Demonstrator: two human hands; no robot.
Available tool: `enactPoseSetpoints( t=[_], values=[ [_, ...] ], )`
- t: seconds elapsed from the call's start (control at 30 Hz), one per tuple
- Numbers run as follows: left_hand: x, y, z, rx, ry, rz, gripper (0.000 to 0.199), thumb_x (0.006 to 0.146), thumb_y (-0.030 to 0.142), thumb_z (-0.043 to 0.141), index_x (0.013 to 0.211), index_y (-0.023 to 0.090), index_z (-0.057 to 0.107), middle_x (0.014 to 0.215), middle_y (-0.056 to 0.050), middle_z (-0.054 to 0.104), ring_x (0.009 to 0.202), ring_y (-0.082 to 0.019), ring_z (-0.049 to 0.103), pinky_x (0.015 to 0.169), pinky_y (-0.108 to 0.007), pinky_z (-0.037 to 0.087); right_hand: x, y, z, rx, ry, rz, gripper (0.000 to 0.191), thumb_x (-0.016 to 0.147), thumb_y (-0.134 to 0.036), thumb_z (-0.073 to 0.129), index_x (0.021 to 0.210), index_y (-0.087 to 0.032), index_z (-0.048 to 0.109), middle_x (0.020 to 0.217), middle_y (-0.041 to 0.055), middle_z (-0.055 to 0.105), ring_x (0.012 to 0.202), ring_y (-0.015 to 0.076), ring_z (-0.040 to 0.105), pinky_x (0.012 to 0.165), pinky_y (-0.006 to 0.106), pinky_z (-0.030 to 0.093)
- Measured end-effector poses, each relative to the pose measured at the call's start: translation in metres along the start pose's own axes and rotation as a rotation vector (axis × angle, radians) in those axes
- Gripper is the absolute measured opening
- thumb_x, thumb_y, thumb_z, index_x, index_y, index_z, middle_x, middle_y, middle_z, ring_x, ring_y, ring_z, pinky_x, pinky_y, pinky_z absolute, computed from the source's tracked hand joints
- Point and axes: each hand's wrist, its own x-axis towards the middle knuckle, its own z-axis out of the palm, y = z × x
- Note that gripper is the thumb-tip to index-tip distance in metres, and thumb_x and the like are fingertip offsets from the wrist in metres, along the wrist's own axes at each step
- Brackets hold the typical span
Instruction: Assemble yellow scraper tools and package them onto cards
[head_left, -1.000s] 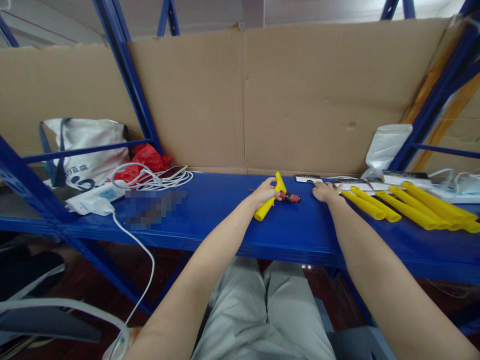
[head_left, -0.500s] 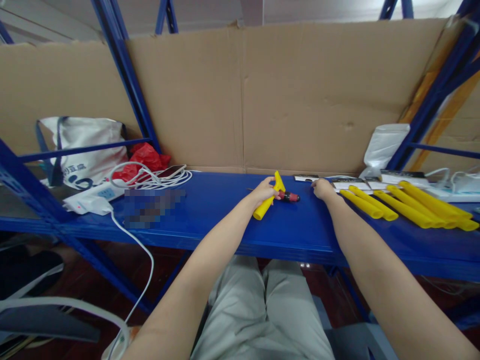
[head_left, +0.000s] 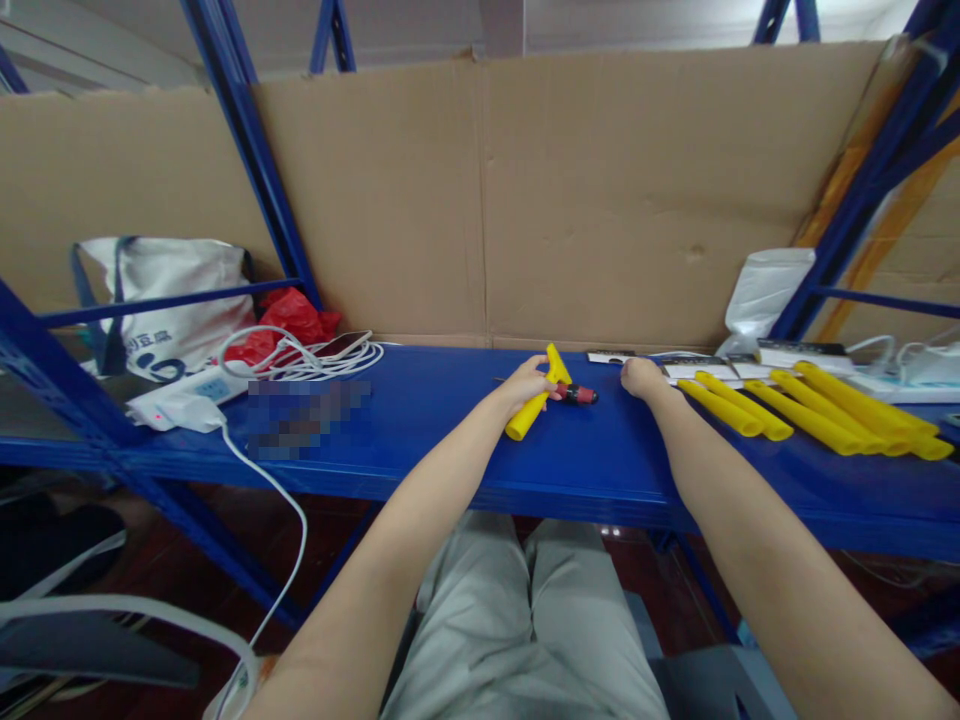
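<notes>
My left hand [head_left: 529,388] is closed round a yellow tubular handle [head_left: 526,418] with a flared upper end, tilted over the blue tabletop. Beside that hand a screwdriver [head_left: 576,394] shows its red and black grip pointing right; its thin shaft pokes out on the hand's left side. Whether the hand also grips the screwdriver, I cannot tell. My right hand [head_left: 642,378] is at the back of the tabletop, fingers curled in, close to a flat white and black packet [head_left: 611,357]. Its fingertips are hidden, and what they hold, if anything, does not show.
Several yellow tubular handles [head_left: 817,415] lie in a row on the right, before more white packets [head_left: 694,368]. A white power strip [head_left: 199,388], coiled white cable [head_left: 330,360], red plastic bag [head_left: 289,325] and cloth bag [head_left: 180,290] stand left. Cardboard [head_left: 585,200] closes the back.
Both hands stay almost in place. The right hand's fingers look slightly more curled in; the yellow handle and screwdriver have hardly moved.
</notes>
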Motion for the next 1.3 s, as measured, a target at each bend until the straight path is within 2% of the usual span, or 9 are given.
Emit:
enactPoseSetpoints(
  t=[0.1,0.17,0.33,0.43,0.5,0.7,1.03,1.3],
  values=[
    [-0.002,0.003,0.0,-0.037,-0.002,-0.03,0.067,0.073,-0.003,0.05,0.134,0.019,0.033,0.11,-0.012,0.06,0.066,-0.013,0.064,0.044,-0.018,0.04,0.001,-0.002,-0.001,0.039,0.02,-0.001,0.024,0.077,-0.006,0.047,0.089,-0.008,0.068,0.1,0.0221,0.067,0.102,0.0283,0.062,0.085,0.033,0.047],
    [-0.003,0.004,0.0,-0.064,-0.012,-0.044,0.066,0.074,-0.003,0.05,0.134,0.019,0.032,0.107,-0.012,0.062,0.066,-0.013,0.064,0.045,-0.018,0.04,0.001,-0.006,-0.003,0.13,0.078,-0.021,0.02,0.076,-0.005,0.049,0.085,-0.01,0.066,0.095,0.0193,0.068,0.098,0.0263,0.063,0.083,0.032,0.047],
    [-0.004,0.006,-0.001,-0.105,-0.049,-0.048,0.065,0.074,-0.004,0.049,0.133,0.018,0.033,0.102,-0.011,0.063,0.061,-0.011,0.062,0.045,-0.018,0.041,-0.006,-0.026,-0.016,0.663,0.232,-0.144,0.011,0.074,-0.01,0.054,0.083,-0.016,0.056,0.084,0.0077,0.066,0.082,0.018,0.063,0.077,0.031,0.049],
    [-0.002,0.003,-0.001,-0.094,-0.074,-0.027,0.065,0.073,-0.004,0.051,0.132,0.019,0.035,0.1,-0.009,0.063,0.058,-0.011,0.061,0.045,-0.018,0.041,-0.014,-0.042,-0.025,0.993,0.192,-0.269,0.014,0.071,-0.012,0.058,0.077,-0.02,0.047,0.075,0.0018,0.062,0.075,0.0143,0.061,0.076,0.03,0.05],
    [0.001,0.0,-0.002,-0.085,-0.102,-0.004,0.063,0.073,-0.004,0.052,0.13,0.02,0.037,0.098,-0.008,0.063,0.058,-0.011,0.062,0.045,-0.018,0.041,-0.02,-0.051,-0.029,1.102,0.154,-0.322,0.018,0.07,-0.011,0.058,0.075,-0.021,0.044,0.071,-0.0007,0.059,0.072,0.0131,0.06,0.075,0.03,0.051],
    [0.01,-0.008,-0.004,-0.071,-0.151,0.059,0.063,0.072,-0.004,0.053,0.129,0.02,0.039,0.093,-0.006,0.062,0.058,-0.011,0.062,0.045,-0.018,0.042,-0.027,-0.062,-0.029,1.153,0.132,-0.355,0.019,0.068,-0.009,0.057,0.072,-0.021,0.043,0.067,-0.0032,0.054,0.065,0.0114,0.055,0.073,0.03,0.05],
    [0.008,-0.005,-0.004,-0.122,-0.186,0.052,0.063,0.073,-0.004,0.054,0.129,0.02,0.039,0.091,-0.006,0.063,0.058,-0.011,0.063,0.045,-0.018,0.042,-0.021,-0.06,-0.022,1.164,0.205,-0.368,0.016,0.068,-0.013,0.057,0.07,-0.02,0.043,0.068,-0.0028,0.054,0.065,0.0111,0.053,0.074,0.031,0.049],
    [0.003,-0.003,-0.004,-0.134,-0.201,0.045,0.066,0.072,-0.003,0.054,0.132,0.021,0.038,0.1,-0.009,0.063,0.059,-0.011,0.063,0.045,-0.017,0.042,-0.024,-0.058,-0.024,1.241,0.129,-0.326,0.02,0.067,-0.013,0.061,0.075,-0.021,0.044,0.07,-0.0028,0.054,0.066,0.0106,0.054,0.073,0.029,0.05]
  ],
)
